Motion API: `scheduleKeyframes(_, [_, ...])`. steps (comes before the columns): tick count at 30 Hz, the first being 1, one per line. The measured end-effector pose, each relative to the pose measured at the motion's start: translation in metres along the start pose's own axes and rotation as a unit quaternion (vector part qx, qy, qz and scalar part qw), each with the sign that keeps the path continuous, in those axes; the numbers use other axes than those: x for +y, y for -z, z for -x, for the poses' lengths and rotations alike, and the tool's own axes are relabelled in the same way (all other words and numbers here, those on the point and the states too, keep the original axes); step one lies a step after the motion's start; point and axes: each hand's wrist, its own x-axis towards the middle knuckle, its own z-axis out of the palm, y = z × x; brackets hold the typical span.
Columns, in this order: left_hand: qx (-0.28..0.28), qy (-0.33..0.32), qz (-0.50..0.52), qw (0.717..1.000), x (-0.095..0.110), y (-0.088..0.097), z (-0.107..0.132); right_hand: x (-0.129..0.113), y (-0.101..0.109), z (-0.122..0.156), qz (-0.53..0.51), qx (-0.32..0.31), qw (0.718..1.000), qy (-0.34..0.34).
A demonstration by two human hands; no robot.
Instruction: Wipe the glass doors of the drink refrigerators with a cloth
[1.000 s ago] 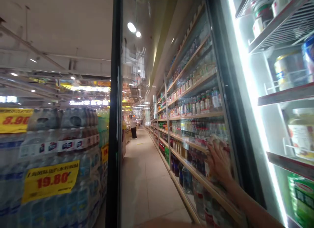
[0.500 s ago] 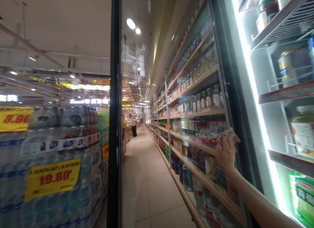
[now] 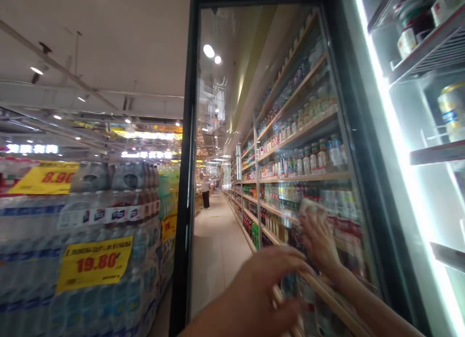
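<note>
Bare left grip [image 3: 267, 279], bare right grip [image 3: 317, 234], slender uncovered right forearm [image 3: 363, 298]

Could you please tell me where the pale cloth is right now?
In the head view, the pale cloth is right of centre, under the fingers of the right hand on the glass door, above the left hand.

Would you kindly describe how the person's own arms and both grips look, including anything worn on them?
The left grip is an ungloved human hand, its outline blurred, on a bare left forearm. The right grip is also an ungloved hand, on a bare right forearm. I see no sleeve, watch or bracelet; blur hides finer details.
</note>
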Motion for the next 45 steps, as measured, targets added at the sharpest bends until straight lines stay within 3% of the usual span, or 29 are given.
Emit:
scheduleKeyframes(1, [0.051,0.009,-0.104,0.993,-0.013,0.01,-0.014,-0.003,-0.001,-0.001,-0.005,-0.026,0.999,0.039])
scheduleKeyframes(2, [0.102,0.021,-0.222,0.969,-0.029,0.019,-0.026,-0.003,-0.001,-0.002,-0.001,-0.034,0.999,0.043])
scheduleKeyframes(4, [0.18,0.05,-0.424,0.886,-0.067,0.031,-0.04,0.0,-0.001,-0.01,0.03,0.01,0.998,-0.06])
scheduleKeyframes(6, [0.217,0.068,-0.516,0.826,-0.102,0.037,-0.042,-0.002,-0.001,-0.02,0.065,0.076,0.976,-0.193])
scheduleKeyframes(7, [0.227,0.07,-0.541,0.807,-0.115,0.038,-0.04,-0.007,-0.001,-0.024,0.073,0.086,0.97,-0.216])
scheduleKeyframes(9, [0.235,0.061,-0.57,0.785,-0.132,0.038,-0.035,-0.026,-0.003,-0.028,0.059,0.043,0.988,-0.135])
scheduleKeyframes(11, [0.24,0.049,-0.582,0.775,-0.138,0.038,-0.031,-0.044,-0.006,-0.029,0.023,-0.039,0.998,0.036])
scheduleKeyframes(13, [0.247,0.04,-0.585,0.772,-0.138,0.038,-0.031,-0.05,-0.006,-0.03,0.006,-0.081,0.988,0.132])
scheduleKeyframes(14, [0.249,0.034,-0.586,0.771,-0.138,0.039,-0.031,-0.047,-0.005,-0.032,0.014,-0.072,0.99,0.118])
scheduleKeyframes(16, [0.256,0.025,-0.589,0.766,-0.138,0.042,-0.032,-0.038,-0.004,-0.04,0.051,-0.01,0.999,-0.012])
scheduleKeyframes(18, [0.267,0.031,-0.594,0.758,-0.139,0.045,-0.033,-0.034,-0.004,-0.049,0.076,0.045,0.988,-0.126])
scheduleKeyframes(19, [0.272,0.037,-0.596,0.754,-0.139,0.047,-0.033,-0.036,-0.004,-0.052,0.075,0.048,0.987,-0.133])
scheduleKeyframes(20, [0.274,0.044,-0.598,0.752,-0.139,0.048,-0.033,-0.041,-0.005,-0.054,0.065,0.034,0.992,-0.101])
scheduleKeyframes(22, [0.271,0.053,-0.597,0.753,-0.138,0.049,-0.033,-0.053,-0.007,-0.052,0.027,-0.019,0.999,0.035])
scheduleKeyframes(24, [0.268,0.06,-0.593,0.757,-0.137,0.049,-0.032,-0.057,-0.007,-0.05,0.001,-0.052,0.99,0.134])
scheduleKeyframes(26, [0.269,0.063,-0.587,0.761,-0.136,0.049,-0.032,-0.052,-0.007,-0.051,0.012,-0.023,0.996,0.085])
scheduleKeyframes(29, [0.267,0.063,-0.583,0.765,-0.136,0.047,-0.031,-0.048,-0.008,-0.057,0.042,0.058,0.993,-0.098])
scheduleKeyframes(30, [0.267,0.065,-0.582,0.766,-0.136,0.047,-0.032,-0.053,-0.009,-0.058,0.038,0.059,0.992,-0.102])
scheduleKeyframes(31, [0.267,0.068,-0.581,0.766,-0.135,0.047,-0.032,-0.06,-0.01,-0.058,0.024,0.042,0.997,-0.063])
scheduleKeyframes(34, [0.265,0.071,-0.579,0.768,-0.134,0.047,-0.031,-0.079,-0.014,-0.054,-0.025,-0.044,0.99,0.132])
scheduleKeyframes(35, [0.265,0.07,-0.579,0.768,-0.134,0.047,-0.031,-0.078,-0.014,-0.054,-0.029,-0.048,0.987,0.153])
scheduleKeyframes(36, [0.266,0.066,-0.581,0.767,-0.135,0.048,-0.03,-0.074,-0.013,-0.057,-0.024,-0.033,0.99,0.136])
scheduleKeyframes(38, [0.266,0.05,-0.586,0.764,-0.137,0.05,-0.028,-0.055,-0.013,-0.069,0.005,0.037,0.999,0.016])
scheduleKeyframes(40, [0.263,0.027,-0.593,0.76,-0.141,0.054,-0.024,-0.038,-0.014,-0.088,0.026,0.095,0.99,-0.097])
scheduleKeyframes(41, [0.262,0.017,-0.598,0.757,-0.142,0.056,-0.023,-0.036,-0.016,-0.097,0.026,0.103,0.987,-0.119])
scheduleKeyframes(43, [0.267,0.015,-0.608,0.747,-0.143,0.062,-0.021,-0.046,-0.021,-0.108,0.007,0.084,0.993,-0.082])
scheduleKeyframes(45, [0.279,0.039,-0.618,0.734,-0.14,0.07,-0.02,-0.07,-0.026,-0.11,-0.026,0.048,0.998,0.022])
